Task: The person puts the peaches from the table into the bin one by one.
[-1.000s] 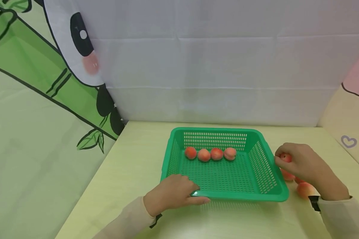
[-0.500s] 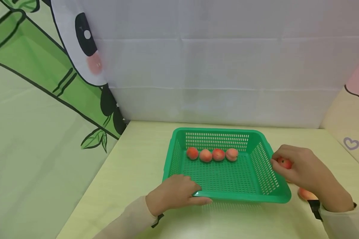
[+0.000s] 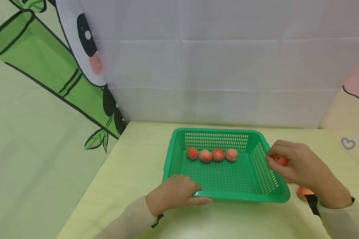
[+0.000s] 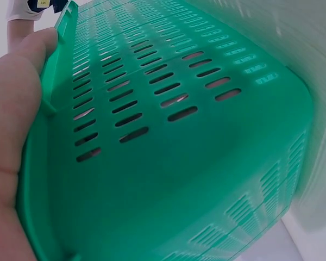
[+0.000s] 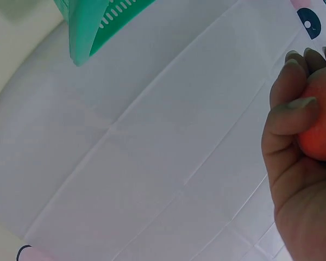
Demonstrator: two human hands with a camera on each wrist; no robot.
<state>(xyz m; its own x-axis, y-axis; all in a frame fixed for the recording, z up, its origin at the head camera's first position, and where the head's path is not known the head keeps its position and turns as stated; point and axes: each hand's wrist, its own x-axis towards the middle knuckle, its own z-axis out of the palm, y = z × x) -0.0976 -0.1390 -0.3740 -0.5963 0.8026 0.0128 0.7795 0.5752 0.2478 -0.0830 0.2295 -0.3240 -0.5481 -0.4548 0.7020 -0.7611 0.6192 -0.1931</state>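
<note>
A green plastic basket (image 3: 242,196) with slotted walls sits on the table, several peaches (image 3: 205,156) lined up in a row near its back wall. My left hand (image 3: 175,196) grips the front rim, thumb outside; the left wrist view shows this hand (image 4: 11,109) along the basket's edge. Just at the basket's right rim, my right hand (image 3: 302,167) holds a peach (image 3: 280,159) in curled fingers. In the right wrist view, the fingers and thumb wrap round that peach (image 5: 321,128), partly cut off by the frame.
Right of the basket, another peach (image 3: 303,192) lies on the pale yellow table (image 3: 137,156), partly covered by my right wrist. A sliver of one more shows under the hand. A printed cloth backdrop (image 3: 221,66) rises behind the table.
My right hand has moved left with the peach, from beside the basket to its right rim, and now covers more of the peaches on the table. The left hand keeps its grip.
</note>
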